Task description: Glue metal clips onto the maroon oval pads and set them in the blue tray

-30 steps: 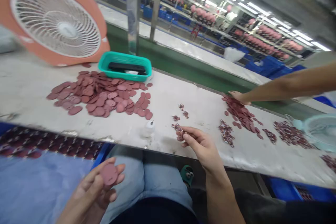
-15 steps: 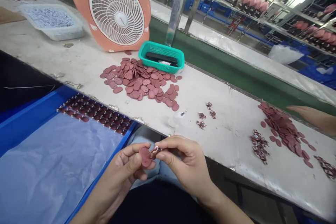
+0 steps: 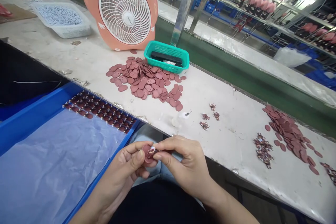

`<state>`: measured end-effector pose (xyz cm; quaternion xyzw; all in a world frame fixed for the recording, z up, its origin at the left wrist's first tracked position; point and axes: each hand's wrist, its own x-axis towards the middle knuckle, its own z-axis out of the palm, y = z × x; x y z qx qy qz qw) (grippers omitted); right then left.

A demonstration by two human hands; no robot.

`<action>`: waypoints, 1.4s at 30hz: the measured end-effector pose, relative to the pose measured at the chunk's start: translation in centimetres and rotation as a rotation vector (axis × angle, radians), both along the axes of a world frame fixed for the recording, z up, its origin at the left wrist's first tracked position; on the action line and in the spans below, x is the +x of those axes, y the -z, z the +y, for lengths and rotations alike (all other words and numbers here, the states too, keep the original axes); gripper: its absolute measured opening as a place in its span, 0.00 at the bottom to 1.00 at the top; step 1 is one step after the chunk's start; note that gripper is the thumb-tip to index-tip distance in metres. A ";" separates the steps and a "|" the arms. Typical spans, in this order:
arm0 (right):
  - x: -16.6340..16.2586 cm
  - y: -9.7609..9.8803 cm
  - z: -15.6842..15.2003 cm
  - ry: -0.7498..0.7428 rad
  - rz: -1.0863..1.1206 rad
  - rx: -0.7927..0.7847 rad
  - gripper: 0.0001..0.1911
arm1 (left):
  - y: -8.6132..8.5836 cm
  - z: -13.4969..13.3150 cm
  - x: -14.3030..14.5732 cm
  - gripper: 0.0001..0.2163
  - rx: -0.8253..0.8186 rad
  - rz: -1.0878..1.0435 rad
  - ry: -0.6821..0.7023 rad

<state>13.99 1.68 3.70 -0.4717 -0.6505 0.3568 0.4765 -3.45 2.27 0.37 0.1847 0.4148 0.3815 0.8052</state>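
Between finger and thumb my left hand [image 3: 128,162] pinches a reddish-brown oval disc [image 3: 147,160] with small holes. My right hand [image 3: 183,159] presses a small brown-and-white piece [image 3: 152,150] onto the face of that disc; the fingertips partly cover it. Both hands are held close together in front of my lap, below the table edge. On the table beyond them lies a heap of similar oval discs [image 3: 141,80]. Several small brown-and-white pieces [image 3: 205,125] sit on the tabletop to the right of the heap.
A blue tray [image 3: 131,131] at left holds rows of brown discs [image 3: 105,112] on a liner. Behind the heap stand an orange fan [image 3: 89,3] and a green basket [image 3: 166,67]. More discs [image 3: 288,133] and a pile of small pieces [image 3: 263,150] lie at right.
The small piece in my right hand has moved left onto the disc, which now lies partly under it. The view has shifted slightly; the other hand at far right is out of sight.
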 end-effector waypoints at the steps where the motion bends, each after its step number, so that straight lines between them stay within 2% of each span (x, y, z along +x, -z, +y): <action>1: -0.1 0.0 0.0 -0.002 0.000 0.002 0.05 | 0.0 0.0 0.0 0.15 -0.001 0.003 -0.006; 8: -0.1 0.1 0.0 -0.045 -0.004 0.030 0.06 | -0.6 -0.3 0.2 0.17 -0.040 0.033 -0.068; 14: 0.0 0.5 0.1 -0.083 -0.034 0.069 0.06 | 0.0 -0.2 0.1 0.17 -0.075 0.000 -0.063; 23: -0.1 1.0 0.2 -0.094 0.002 0.117 0.06 | -0.7 -0.5 0.5 0.16 -0.127 0.000 -0.107; 31: -0.3 1.3 -0.1 -0.063 0.017 0.130 0.06 | 0.5 -0.8 0.2 0.14 -0.137 -0.062 -0.089; 42: 0.0 1.3 -0.3 -0.066 0.010 0.134 0.04 | 0.0 -0.9 0.6 0.14 -0.133 -0.058 -0.108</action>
